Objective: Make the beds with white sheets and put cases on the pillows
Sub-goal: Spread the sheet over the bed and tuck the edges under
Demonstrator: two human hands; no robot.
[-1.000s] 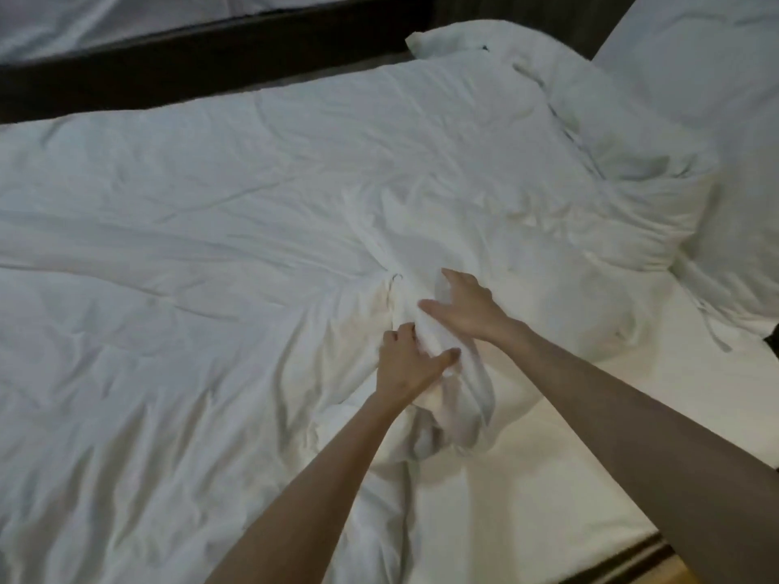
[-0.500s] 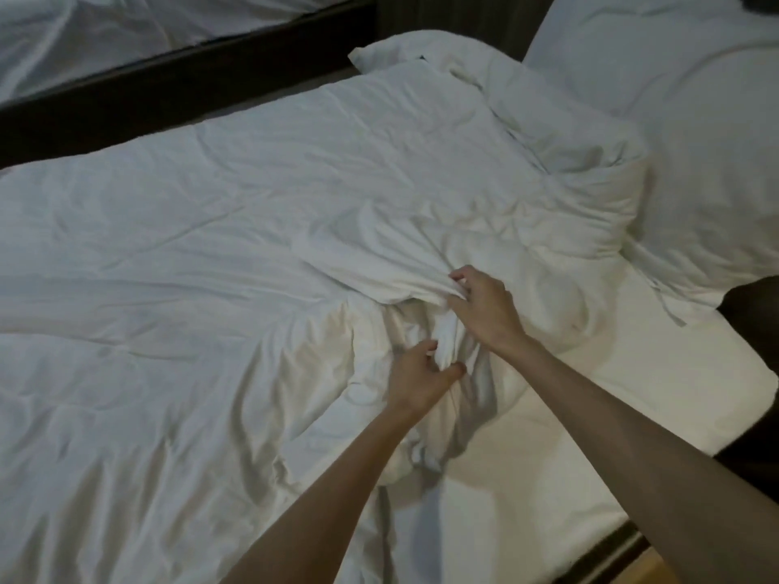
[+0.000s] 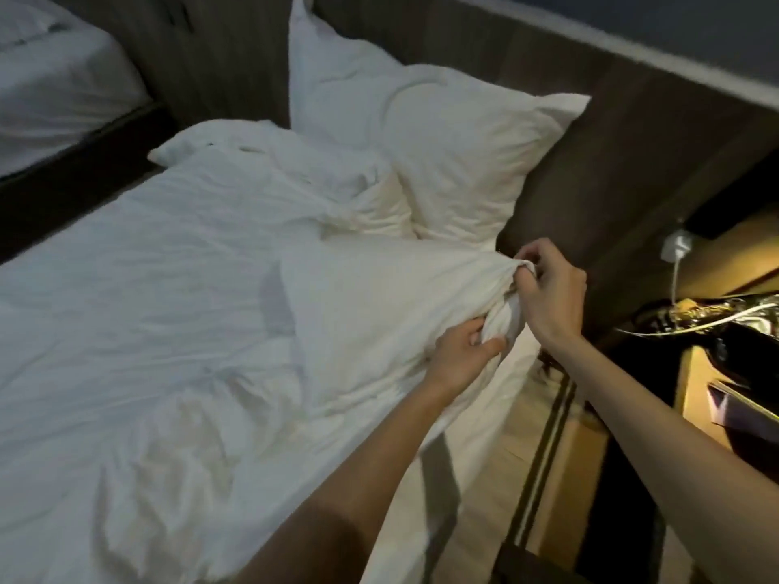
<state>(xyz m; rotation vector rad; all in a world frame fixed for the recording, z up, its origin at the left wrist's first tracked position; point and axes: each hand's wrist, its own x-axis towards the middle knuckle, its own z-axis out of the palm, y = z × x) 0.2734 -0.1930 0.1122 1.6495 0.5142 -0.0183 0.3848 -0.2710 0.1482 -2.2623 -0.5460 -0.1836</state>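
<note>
A crumpled white sheet (image 3: 177, 314) covers the bed. One bunched corner of the white sheet is lifted over the bed's right edge. My left hand (image 3: 461, 356) grips the bunched cloth from below. My right hand (image 3: 548, 288) pinches the tip of that corner just above it. Two white pillows lie at the head of the bed: a large pillow (image 3: 438, 153) leans on the headboard, and a smaller pillow (image 3: 379, 204) sits partly under the sheet.
A dark wooden headboard (image 3: 611, 170) runs behind the pillows. A bedside unit (image 3: 716, 373) with a white cable and dark items stands to the right. A second bed (image 3: 55, 86) lies at the far left across a dark gap.
Both hands have carried the bunched sheet corner from the middle of the bed up to the right edge near the headboard. The view has swung right toward the pillows.
</note>
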